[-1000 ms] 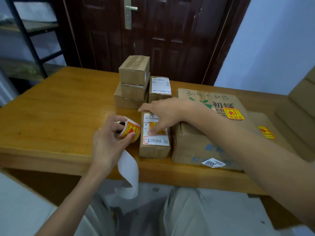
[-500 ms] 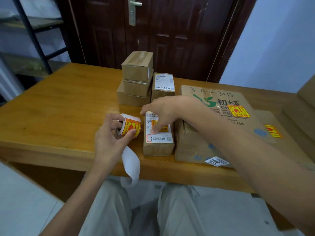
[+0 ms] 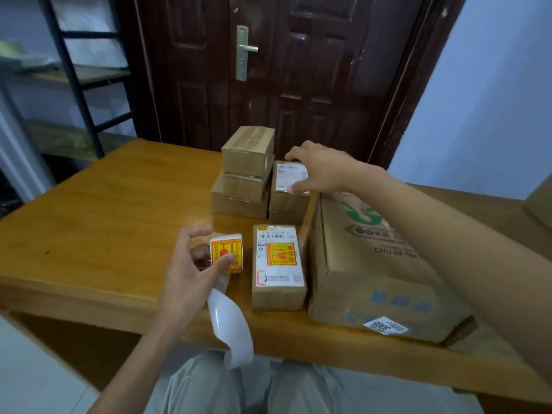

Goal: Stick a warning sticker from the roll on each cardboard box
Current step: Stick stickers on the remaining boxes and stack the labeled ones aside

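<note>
The left hand [image 3: 191, 273] keeps a curled grip on the sticker roll [image 3: 226, 254] at the near desk [image 3: 98, 222] edge. The right hand [image 3: 321, 168] closes thumb and fingers around the far labelled box [image 3: 289, 189]; the near box [image 3: 278, 265] wears its warning sticker [image 3: 281, 254]

Wooden table [image 3: 98, 222], small cardboard boxes [image 3: 278, 267], large carton [image 3: 373, 282] resting on top

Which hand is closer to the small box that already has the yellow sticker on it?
Left. The left hand holds the sticker roll just beside the stickered box; the right hand is farther back, on another box.
</note>
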`<state>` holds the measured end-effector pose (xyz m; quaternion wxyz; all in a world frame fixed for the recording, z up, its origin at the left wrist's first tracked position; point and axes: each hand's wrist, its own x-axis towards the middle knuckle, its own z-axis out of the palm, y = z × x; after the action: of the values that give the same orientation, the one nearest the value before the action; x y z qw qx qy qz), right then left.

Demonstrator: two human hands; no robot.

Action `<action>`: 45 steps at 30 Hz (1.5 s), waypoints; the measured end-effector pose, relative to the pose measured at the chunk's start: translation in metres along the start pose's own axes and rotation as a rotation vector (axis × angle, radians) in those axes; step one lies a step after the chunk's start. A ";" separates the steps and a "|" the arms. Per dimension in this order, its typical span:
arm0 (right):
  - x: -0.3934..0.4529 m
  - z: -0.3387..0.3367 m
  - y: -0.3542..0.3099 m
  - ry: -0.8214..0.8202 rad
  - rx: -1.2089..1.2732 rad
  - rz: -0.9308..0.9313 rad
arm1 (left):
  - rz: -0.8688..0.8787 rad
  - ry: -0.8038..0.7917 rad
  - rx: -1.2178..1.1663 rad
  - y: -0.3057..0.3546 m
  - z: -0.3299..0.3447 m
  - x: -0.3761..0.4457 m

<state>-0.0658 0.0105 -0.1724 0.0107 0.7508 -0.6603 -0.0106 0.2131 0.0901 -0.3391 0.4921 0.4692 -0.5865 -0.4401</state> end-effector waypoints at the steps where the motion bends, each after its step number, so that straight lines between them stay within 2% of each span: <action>1: 0.007 0.003 0.007 -0.049 0.033 0.016 | -0.010 -0.006 -0.011 0.000 0.000 0.001; 3: 0.016 0.012 0.015 -0.115 0.091 0.021 | -0.020 -0.018 -0.021 0.000 -0.001 0.003; 8: 0.026 0.038 0.020 -0.064 0.287 0.042 | -0.010 -0.026 -0.018 0.001 0.000 0.005; 16: 0.037 0.038 0.021 -0.226 0.190 0.080 | -0.025 -0.007 0.005 0.000 0.000 0.005; 18: 0.037 0.039 0.018 -0.224 0.136 0.082 | -0.025 -0.007 0.016 0.000 0.001 0.005; 22: 0.034 0.046 0.009 -0.092 0.095 0.100 | -0.020 0.003 0.031 0.001 0.001 0.004; 28: 0.035 0.049 0.004 0.010 0.104 0.171 | -0.005 0.009 0.026 0.001 0.002 0.004; 32: 0.033 0.046 0.004 0.062 0.292 0.229 | 0.000 0.014 0.030 0.002 0.003 0.003; 36: 0.030 0.040 0.013 0.197 0.605 0.308 | 0.005 0.011 0.024 0.002 0.003 0.002; 41: 0.023 0.031 0.019 0.360 0.700 0.348 | 0.015 0.012 0.013 0.002 0.002 0.002; 45: -0.012 -0.004 0.025 0.415 0.836 0.372 | 0.034 0.075 -0.040 0.006 0.001 0.003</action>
<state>-0.0922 0.0192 -0.1677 -0.1583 0.5469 -0.7147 0.4063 0.2109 0.0884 -0.3330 0.5305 0.4655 -0.5667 -0.4251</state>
